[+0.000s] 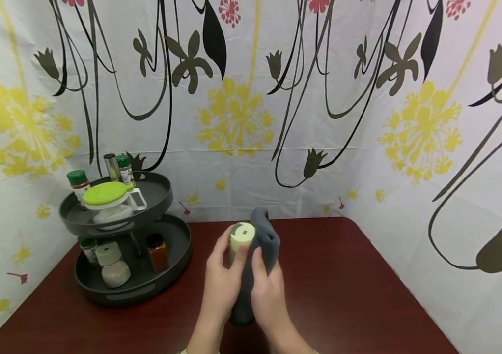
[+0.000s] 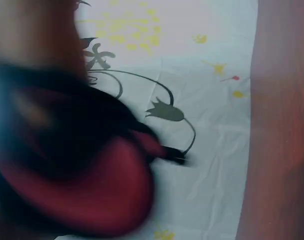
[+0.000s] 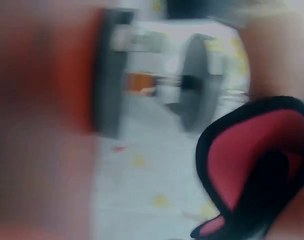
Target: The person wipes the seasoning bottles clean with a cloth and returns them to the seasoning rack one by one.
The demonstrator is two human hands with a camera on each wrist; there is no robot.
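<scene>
My left hand grips a small jar with a pale yellow-green lid, held upright above the table. Its body is mostly hidden by fingers and cloth. Pinched in my right hand, a dark grey-blue cloth lies against the jar's right side and hangs down between the wrists. In the left wrist view a blurred black and red strap covers much of the picture; neither the jar nor that hand's fingers can be made out there. The right wrist view is blurred too, with a similar strap.
A dark two-tier round rack stands at the left of the red-brown table. Its upper tier bears green-capped bottles and a white container with a lime lid. Below are a pale-lidded jar and an orange-brown spice jar.
</scene>
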